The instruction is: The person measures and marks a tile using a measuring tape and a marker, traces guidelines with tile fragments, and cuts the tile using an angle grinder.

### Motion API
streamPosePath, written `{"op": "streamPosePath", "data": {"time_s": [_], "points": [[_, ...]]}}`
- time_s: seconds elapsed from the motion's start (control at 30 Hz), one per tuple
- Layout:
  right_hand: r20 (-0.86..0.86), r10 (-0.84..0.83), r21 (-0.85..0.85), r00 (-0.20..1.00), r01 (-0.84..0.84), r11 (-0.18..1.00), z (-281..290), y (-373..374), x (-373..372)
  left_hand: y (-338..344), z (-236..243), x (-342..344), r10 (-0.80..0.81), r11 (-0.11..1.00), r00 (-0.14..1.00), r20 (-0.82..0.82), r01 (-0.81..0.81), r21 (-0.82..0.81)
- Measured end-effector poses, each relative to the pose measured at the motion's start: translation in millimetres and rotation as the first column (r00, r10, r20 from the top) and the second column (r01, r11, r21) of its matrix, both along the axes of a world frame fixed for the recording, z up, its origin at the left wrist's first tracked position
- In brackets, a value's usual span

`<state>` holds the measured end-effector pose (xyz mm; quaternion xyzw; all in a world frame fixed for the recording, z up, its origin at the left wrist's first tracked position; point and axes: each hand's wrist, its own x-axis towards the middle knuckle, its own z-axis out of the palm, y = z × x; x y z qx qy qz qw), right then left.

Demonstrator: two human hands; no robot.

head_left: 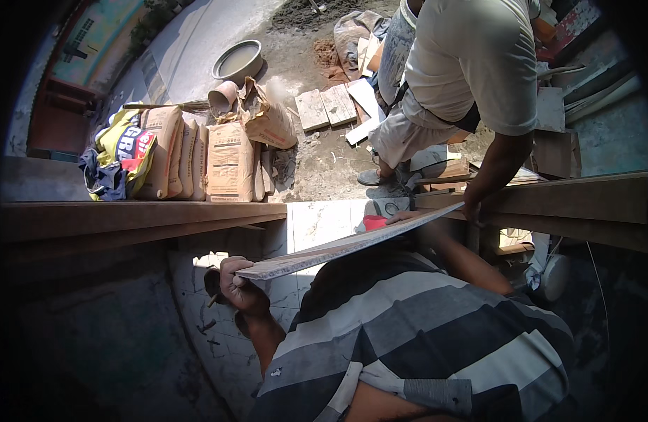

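Observation:
A long narrow board (338,250) with a pale, rough edge lies slanting across my striped-shirted body. My left hand (241,285) grips its left end, fingers wrapped round it. My right hand (401,218) holds the far edge toward the other end, partly hidden by the board. A co-worker (464,63) in a light shirt stands at the right; that person's hand (471,209) is at the board's right end. Behind the board shows a small red object (374,222). Wooden frame members (127,218) run at both sides of a white tiled threshold (320,218).
Stacked sacks (229,158) with cloth (109,176) on top stand beyond the left frame member. Further out are a metal basin (236,63), a bucket (222,98) and loose board pieces (324,109). Timber offcuts (443,169) lie right. Small tools (208,330) lie on the tiles below.

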<state>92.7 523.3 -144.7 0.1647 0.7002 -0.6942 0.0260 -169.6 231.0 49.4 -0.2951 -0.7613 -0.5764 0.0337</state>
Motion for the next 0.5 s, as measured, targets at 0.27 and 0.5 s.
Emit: {"op": "streamPosePath", "data": {"time_s": [0.27, 0.5], "points": [[-0.106, -0.083, -0.033, 0.991, 0.080, 0.996, -3, -25, 29, -24, 13, 35, -0.010, 0.995, 0.991, -0.131, -0.004, -0.104], [-0.214, -0.005, -0.045, 0.977, -0.005, 0.999, -27, -56, 64, -78, 20, 99, 0.044, 0.991, 0.990, -0.134, -0.060, -0.123]]}}
